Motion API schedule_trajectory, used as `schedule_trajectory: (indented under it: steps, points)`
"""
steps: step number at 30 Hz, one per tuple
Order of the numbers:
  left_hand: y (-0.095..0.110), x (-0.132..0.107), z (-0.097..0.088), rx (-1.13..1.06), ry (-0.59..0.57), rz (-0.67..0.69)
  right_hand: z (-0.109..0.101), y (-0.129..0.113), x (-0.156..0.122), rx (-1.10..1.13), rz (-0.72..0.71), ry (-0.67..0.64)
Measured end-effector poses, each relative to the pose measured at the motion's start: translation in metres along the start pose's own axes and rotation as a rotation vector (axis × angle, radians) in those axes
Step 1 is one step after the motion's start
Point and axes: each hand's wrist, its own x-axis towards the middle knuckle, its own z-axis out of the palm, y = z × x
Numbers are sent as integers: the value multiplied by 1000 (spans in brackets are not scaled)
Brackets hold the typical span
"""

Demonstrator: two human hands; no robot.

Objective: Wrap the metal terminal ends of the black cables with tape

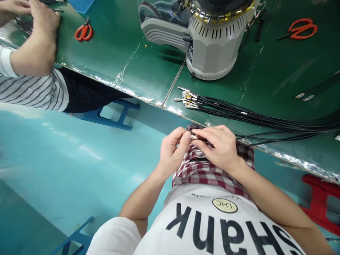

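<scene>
Glossy green workbench [127, 63], shiny teal floor [66, 159], blue stool [106, 121], red stool [320, 193], overhead glare on both

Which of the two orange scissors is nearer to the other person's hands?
The smaller orange-handled scissors on the left, beside the co-worker's hand; the larger orange pair lies far right.

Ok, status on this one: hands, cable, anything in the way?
Left hand and right hand both pinch one cable's metal connector, close to the body. Cable bundle lies on the green table. Co-worker's hands far left, well apart.
</scene>
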Motion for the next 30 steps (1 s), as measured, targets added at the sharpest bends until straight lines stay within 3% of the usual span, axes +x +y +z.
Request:
schedule_trajectory:
  steps: [6,11,18,21,25,30]
  points:
    - [-4,-2,6,-81,51,-15,-18,11,-10,-82,7,-113]
    - [-4,-2,11,-313,-65,-88,-27,18,-21,-164,-39,-143]
    - [-19,-1,0,-380,-63,-87,-82,54,-43,-355,-119,-216]
    - [-36,-1,-3,-259,-66,-98,-82,55,-27,-322,-100,-161]
    - [-58,-2,-6,94,-171,-80,-63,54,3,-300,32,-54]
    - [-69,-3,-2,287,-261,21,-55,62,9,-423,95,-175]
